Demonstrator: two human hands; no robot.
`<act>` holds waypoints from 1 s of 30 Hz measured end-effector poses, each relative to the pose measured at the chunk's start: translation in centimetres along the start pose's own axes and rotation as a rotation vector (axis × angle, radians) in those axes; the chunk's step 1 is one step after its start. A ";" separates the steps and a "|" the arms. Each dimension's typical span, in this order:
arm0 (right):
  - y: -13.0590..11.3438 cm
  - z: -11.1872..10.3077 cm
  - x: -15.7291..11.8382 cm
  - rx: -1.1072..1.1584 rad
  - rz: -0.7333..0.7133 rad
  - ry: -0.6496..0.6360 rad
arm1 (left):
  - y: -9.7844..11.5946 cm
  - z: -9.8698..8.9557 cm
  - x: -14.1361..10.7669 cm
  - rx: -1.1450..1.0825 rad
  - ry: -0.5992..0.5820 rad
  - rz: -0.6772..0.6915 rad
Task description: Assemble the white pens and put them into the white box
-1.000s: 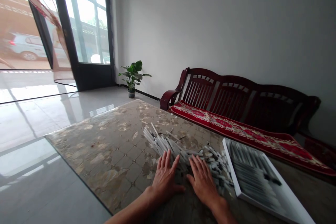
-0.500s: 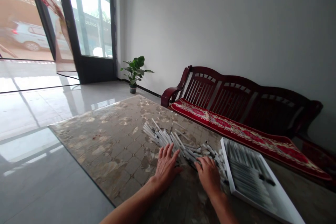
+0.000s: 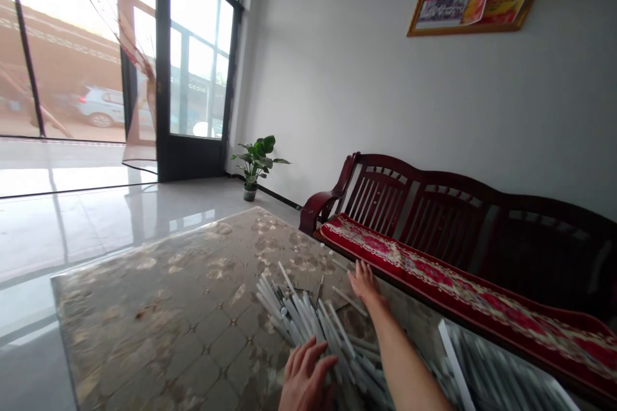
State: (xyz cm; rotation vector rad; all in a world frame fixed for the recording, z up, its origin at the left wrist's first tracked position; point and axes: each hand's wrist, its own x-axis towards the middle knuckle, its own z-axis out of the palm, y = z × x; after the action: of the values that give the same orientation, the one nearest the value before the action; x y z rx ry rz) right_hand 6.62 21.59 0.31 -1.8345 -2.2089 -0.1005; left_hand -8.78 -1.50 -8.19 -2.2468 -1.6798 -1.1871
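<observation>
Head view: heap of thin grey-white cylindrical tubes [image 3: 304,320] just ahead of the left hand [image 3: 307,374], bent fingers at its near end, right hand [image 3: 365,281] beyond it near loose sticks; can't tell if either grasps anything. Right forearm [image 3: 409,359] blocks the heap's right side, shallow white tube-filled box [image 3: 455,363] right of that, red floral seat cushion [image 3: 424,263] just past the right hand. Versus half a second ago, right hand has moved from near the box to the table's [image 3: 193,314] far edge.
</observation>
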 end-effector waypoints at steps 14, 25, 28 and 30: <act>-0.5 -1.3 -9.8 -0.025 -0.236 -0.090 | 2.6 -4.2 1.7 -0.142 0.006 -0.255; 0.2 -3.5 -16.8 0.367 -0.115 0.082 | 4.0 -5.4 2.6 -0.604 0.049 -0.458; -1.4 -3.8 -19.7 0.536 -0.139 0.101 | 4.6 -4.9 2.9 -0.702 0.031 -0.536; -2.6 -4.0 -21.3 0.632 -0.176 0.091 | 5.2 -4.7 3.2 -0.791 0.032 -0.558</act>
State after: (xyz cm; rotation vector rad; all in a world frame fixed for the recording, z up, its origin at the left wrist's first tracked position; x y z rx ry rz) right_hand 8.22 -0.11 -0.83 -1.2650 -2.0167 0.4241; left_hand -6.52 -3.36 -1.09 -2.0936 -2.1748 -2.3439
